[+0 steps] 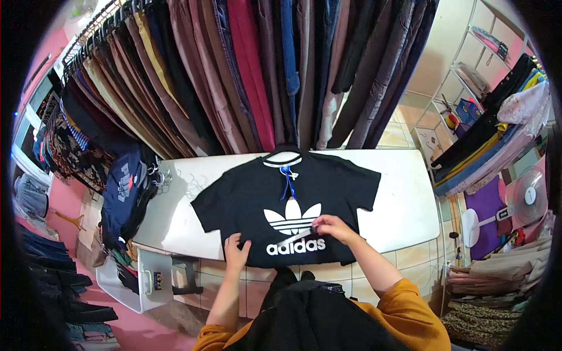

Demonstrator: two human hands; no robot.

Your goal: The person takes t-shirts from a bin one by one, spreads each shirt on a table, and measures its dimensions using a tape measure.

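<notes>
Shirt [275,202]: black, short-sleeved, blue tag [285,170] at neck; spread flat, front up, on white table [404,205]
Print [293,215]: white leaf above "adidas"
Tool [298,236]: slim, pale, slanted over print

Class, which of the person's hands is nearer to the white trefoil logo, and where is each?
Right. The right hand is beside the trefoil logo's lower right; the left hand is farther off to its lower left, at the black T-shirt's edge.
</notes>
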